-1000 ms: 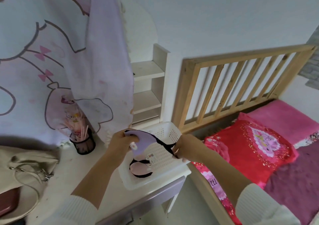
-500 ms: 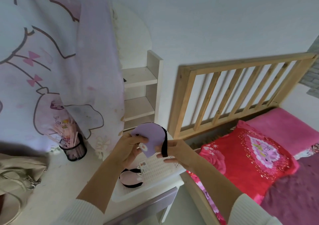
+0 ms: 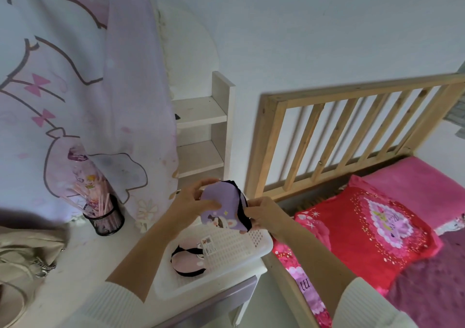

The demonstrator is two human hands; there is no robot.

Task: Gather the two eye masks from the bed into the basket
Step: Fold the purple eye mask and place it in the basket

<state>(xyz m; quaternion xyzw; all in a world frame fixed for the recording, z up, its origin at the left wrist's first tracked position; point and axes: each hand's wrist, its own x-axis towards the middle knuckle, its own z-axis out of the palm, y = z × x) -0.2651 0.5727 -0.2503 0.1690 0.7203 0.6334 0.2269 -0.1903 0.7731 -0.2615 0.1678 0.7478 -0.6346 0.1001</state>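
Observation:
A purple eye mask [image 3: 222, 205] with a cartoon figure and black edging is held folded in the air above the white slotted basket [image 3: 241, 248]. My left hand [image 3: 191, 204] pinches its left side and my right hand [image 3: 263, 213] grips its black strap side. A pink eye mask [image 3: 187, 261] with black trim lies inside the basket at its near left. The basket sits on the white desk [image 3: 88, 264] at its right end, beside the bed.
A black mesh pen cup [image 3: 104, 217] and a beige bag [image 3: 22, 257] stand on the desk's left. A patterned curtain [image 3: 75, 96] hangs behind. White shelves [image 3: 201, 136] and the wooden bed rail [image 3: 352, 131] rise beyond. Red and pink pillows [image 3: 372, 224] lie on the bed.
The purple mask rose from inside the basket up into the air and both hands folded it together. The camera view tilted upward slightly.

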